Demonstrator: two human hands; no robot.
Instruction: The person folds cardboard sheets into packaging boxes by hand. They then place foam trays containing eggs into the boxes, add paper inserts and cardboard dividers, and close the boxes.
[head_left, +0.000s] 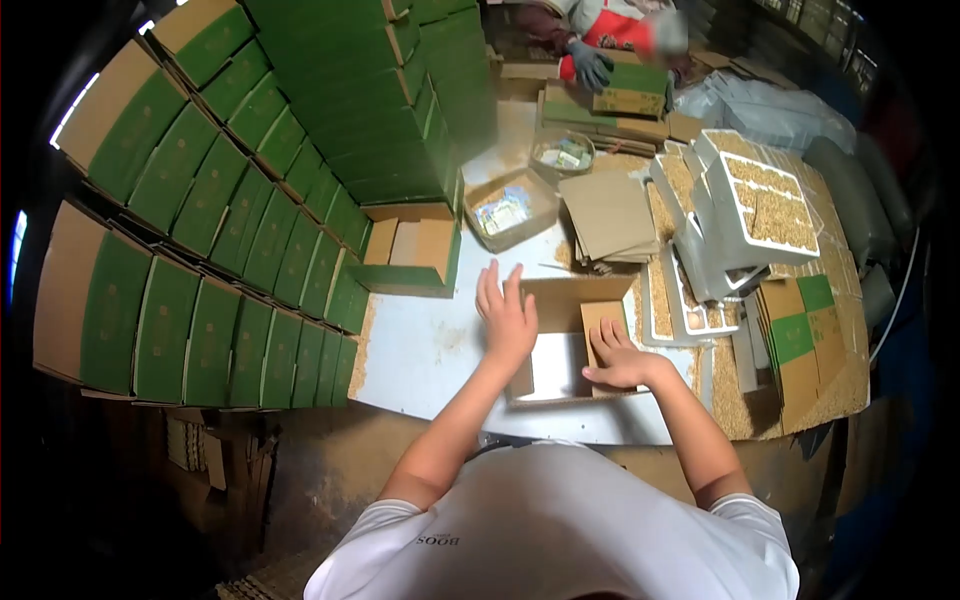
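A cardboard carton (562, 298) stands in front of me on the white tabletop, its top uncovered and its pale bottom visible. At its left side is my left hand (508, 322), fingers stretched out and spread along the wall. My right hand (617, 360) lies flat with spread fingers on a brown cardboard flap (600, 318) at the carton's right side. Behind the carton rests a stack of flat cardboard sheets (608, 212). A shallow box (483, 233) holding printed packets is back and to the left.
Stacked green cartons (212, 335) wall off the left, with one uncovered carton (408, 280) beside them. White foam trays (770, 205) of tan granular material pile up at right, near folded cartons (795, 340). A co-worker's gloved hand (590, 66) touches a green carton (632, 85) across the table.
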